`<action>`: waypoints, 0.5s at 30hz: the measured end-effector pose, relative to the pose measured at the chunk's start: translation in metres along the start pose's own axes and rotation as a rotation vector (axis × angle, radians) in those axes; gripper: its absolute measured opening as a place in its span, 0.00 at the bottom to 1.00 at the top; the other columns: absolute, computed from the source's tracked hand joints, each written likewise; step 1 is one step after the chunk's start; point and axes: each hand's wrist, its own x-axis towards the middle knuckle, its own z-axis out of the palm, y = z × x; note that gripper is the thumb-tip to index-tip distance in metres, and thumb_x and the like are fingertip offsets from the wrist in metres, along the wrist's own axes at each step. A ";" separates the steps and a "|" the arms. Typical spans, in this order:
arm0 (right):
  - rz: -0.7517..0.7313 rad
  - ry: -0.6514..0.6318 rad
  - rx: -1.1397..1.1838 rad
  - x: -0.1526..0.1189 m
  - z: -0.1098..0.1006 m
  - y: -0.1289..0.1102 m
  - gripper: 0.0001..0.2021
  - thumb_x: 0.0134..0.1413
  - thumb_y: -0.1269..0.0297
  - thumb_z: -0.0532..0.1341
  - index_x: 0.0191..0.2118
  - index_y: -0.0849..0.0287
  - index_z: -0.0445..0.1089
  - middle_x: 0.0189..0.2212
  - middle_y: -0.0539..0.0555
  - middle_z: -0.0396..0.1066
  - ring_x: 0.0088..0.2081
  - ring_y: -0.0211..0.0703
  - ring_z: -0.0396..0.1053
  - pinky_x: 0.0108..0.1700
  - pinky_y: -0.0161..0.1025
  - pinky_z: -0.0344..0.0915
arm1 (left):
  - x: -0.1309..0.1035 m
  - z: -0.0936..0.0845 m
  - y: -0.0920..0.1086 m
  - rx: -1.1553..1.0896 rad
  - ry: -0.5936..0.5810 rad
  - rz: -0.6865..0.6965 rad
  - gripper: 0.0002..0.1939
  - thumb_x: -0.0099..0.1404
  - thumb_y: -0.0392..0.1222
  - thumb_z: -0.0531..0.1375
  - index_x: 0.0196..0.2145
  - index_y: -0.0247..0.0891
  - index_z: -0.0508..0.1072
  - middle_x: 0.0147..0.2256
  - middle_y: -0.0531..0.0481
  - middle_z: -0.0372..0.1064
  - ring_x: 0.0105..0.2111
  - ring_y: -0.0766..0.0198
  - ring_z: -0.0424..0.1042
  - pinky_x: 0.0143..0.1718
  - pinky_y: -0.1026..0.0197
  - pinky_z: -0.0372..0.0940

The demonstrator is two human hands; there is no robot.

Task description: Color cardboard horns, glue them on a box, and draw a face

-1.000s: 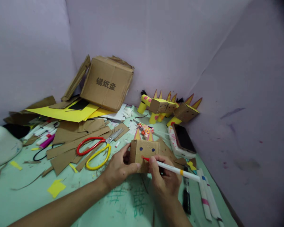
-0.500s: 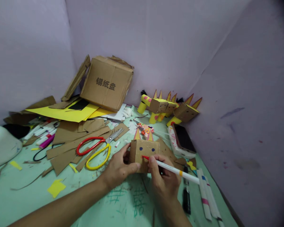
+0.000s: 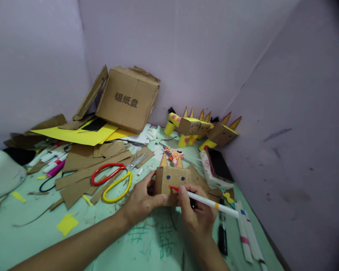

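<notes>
A small cardboard box head [image 3: 175, 176] with two dark blue dots and two pointed pink-and-yellow ears stands on the green tabletop. My left hand [image 3: 143, 197] grips its left side, thumb along the lower front. In my right hand [image 3: 197, 207] is a red felt-tip marker [image 3: 203, 199] with a white barrel and an orange band. Its red tip touches the box front below the left dot, where a small red mark shows. Red-and-yellow-handled scissors [image 3: 118, 178] lie left of my left hand, on cardboard strips [image 3: 93, 169].
Several yellow cardboard animals [image 3: 200, 128] stand by the back wall. A large carton [image 3: 127, 99] leans behind yellow paper sheets [image 3: 73, 134]. A phone [image 3: 220, 165] rests on a white box at right, with a black pen [image 3: 222, 235] and white markers [image 3: 244, 233] nearer. At far left is a white bowl-shaped object [image 3: 4, 175].
Almost nothing differs. The marker's tip and my right hand have shifted very slightly to the right, and a red mark shows at the tip. My left hand and the box stay in place.
</notes>
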 end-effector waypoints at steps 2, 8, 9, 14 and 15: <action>-0.004 -0.006 0.004 0.000 0.001 0.000 0.10 0.56 0.62 0.58 0.27 0.58 0.71 0.17 0.48 0.70 0.17 0.36 0.67 0.18 0.29 0.64 | 0.000 0.000 0.000 0.003 0.004 0.001 0.34 0.53 0.40 0.65 0.56 0.35 0.59 0.49 0.42 0.70 0.49 0.50 0.70 0.48 0.53 0.66; -0.030 -0.020 0.009 0.001 0.001 0.001 0.09 0.55 0.63 0.59 0.26 0.58 0.70 0.16 0.46 0.68 0.16 0.35 0.66 0.17 0.28 0.62 | 0.000 -0.001 0.000 0.009 0.006 -0.006 0.35 0.52 0.41 0.65 0.56 0.34 0.59 0.50 0.41 0.70 0.49 0.49 0.70 0.48 0.52 0.66; -0.027 -0.017 0.007 0.000 0.001 0.001 0.10 0.55 0.63 0.59 0.26 0.58 0.70 0.16 0.46 0.68 0.16 0.34 0.66 0.17 0.28 0.62 | 0.001 -0.001 0.000 0.008 0.004 -0.007 0.35 0.53 0.41 0.65 0.56 0.34 0.59 0.50 0.41 0.70 0.49 0.49 0.70 0.48 0.52 0.66; 0.018 -0.002 0.040 0.000 0.002 0.000 0.09 0.54 0.62 0.59 0.26 0.58 0.71 0.17 0.48 0.69 0.18 0.36 0.67 0.19 0.30 0.63 | 0.001 0.000 0.001 -0.007 0.018 -0.019 0.36 0.52 0.41 0.65 0.57 0.33 0.58 0.50 0.40 0.69 0.49 0.49 0.69 0.49 0.52 0.65; 0.037 0.010 0.071 0.000 0.002 -0.001 0.09 0.54 0.62 0.59 0.26 0.58 0.70 0.17 0.48 0.69 0.18 0.36 0.66 0.19 0.30 0.63 | 0.001 0.001 0.003 -0.009 0.013 -0.022 0.36 0.52 0.40 0.65 0.57 0.33 0.58 0.50 0.40 0.70 0.49 0.49 0.70 0.48 0.52 0.66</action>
